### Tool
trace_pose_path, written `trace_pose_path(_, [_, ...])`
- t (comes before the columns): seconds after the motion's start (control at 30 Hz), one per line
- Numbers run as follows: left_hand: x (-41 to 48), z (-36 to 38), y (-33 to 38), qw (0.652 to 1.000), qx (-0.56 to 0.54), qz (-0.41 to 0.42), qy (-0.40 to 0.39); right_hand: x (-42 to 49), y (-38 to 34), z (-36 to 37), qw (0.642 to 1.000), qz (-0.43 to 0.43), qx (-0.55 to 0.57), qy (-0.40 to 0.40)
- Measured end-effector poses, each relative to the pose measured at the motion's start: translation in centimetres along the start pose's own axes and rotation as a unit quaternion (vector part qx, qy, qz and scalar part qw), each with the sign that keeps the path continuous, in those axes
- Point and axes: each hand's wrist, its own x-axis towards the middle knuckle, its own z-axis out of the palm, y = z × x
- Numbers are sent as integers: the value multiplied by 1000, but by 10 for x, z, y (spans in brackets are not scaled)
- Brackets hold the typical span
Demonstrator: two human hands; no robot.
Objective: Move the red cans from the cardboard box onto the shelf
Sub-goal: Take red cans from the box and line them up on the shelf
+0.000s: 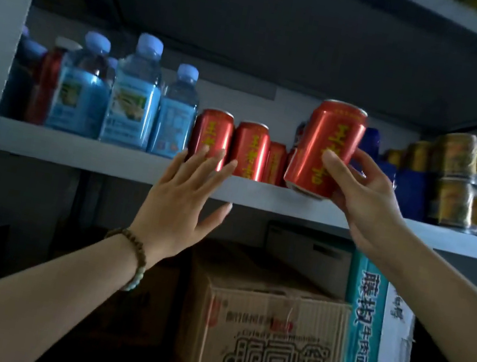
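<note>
My right hand [360,198] grips a red can [323,147] with yellow characters, tilted, its base just over the front edge of the grey shelf [78,151]. Three more red cans stand on that shelf: one [212,132] at the left, a second [250,151] beside it, and a third [275,163] farther back. My left hand [187,197] is raised with straight, spread fingers, its fingertips in front of the leftmost can; it holds nothing.
Blue-labelled water bottles [132,100] fill the shelf's left part. Wrapped gold cans [464,184] and dark blue cans [409,190] stand at the right. Below the shelf sit a brown cardboard box [260,342] and a teal-and-white carton [375,336].
</note>
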Motion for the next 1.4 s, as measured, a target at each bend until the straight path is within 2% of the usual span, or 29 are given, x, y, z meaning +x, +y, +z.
trace_pose_path(0.17, [4,7,1,999,36,-1,19,69,9,10,994,31,-98,-26])
trace_pose_path(0.37, [4,10,2,999,39,2,34,95,28,16,973,94,-170,-125])
trace_pose_path(0.83, [6,11,2,998,49,-2,37,96,21,12,940,181,-196,-214])
trace_pose_path(1.0, [6,6,4,999,37,-4,9,87,17,15,952,141,-203,-180])
trace_pose_path(1.1, [2,-2,2,1000,18,-4,9,68,12,16,975,28,-214,-52])
trace_pose_path(1.17, [-9,-8,8,998,-45,-11,34,37,6,14,981,-61,-182,19])
trace_pose_path(1.2, [-19,-11,16,994,-92,-19,53,16,6,12,983,-88,-156,29])
trace_pose_path(1.3, [-65,-10,47,974,-209,-17,85,-64,28,5,990,-110,-88,-16])
trace_pose_path(1.4, [-138,13,79,965,-262,11,27,-151,84,0,990,-68,-74,-94])
